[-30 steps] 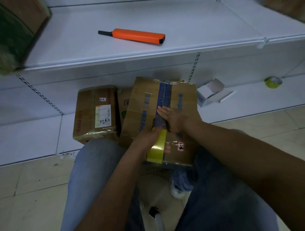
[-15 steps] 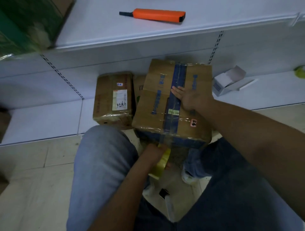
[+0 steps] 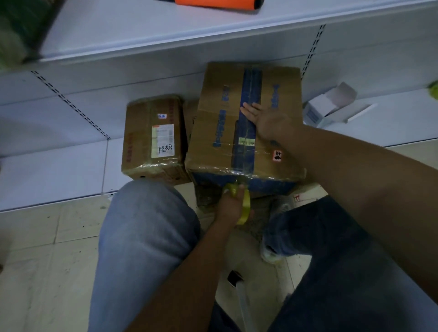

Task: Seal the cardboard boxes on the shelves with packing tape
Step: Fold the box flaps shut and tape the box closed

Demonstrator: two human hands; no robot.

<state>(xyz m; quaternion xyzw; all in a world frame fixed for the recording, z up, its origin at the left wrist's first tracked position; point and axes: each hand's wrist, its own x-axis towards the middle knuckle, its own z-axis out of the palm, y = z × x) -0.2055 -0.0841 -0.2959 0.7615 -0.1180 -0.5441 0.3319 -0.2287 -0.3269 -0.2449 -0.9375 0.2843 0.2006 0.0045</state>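
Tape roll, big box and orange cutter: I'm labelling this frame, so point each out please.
tape roll [image 3: 245,208]: head view, yellow outer edge beside the left hand.
big box [image 3: 218,99]: head view, bare cardboard top, left of the blue stripe.
orange cutter [image 3: 213,2]: head view, orange body.

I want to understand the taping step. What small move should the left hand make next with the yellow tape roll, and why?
Probably pull the tape roll a little further down the box's front side. The left hand grips it just below the large box's front edge, while the right hand presses flat on top, steadying it.
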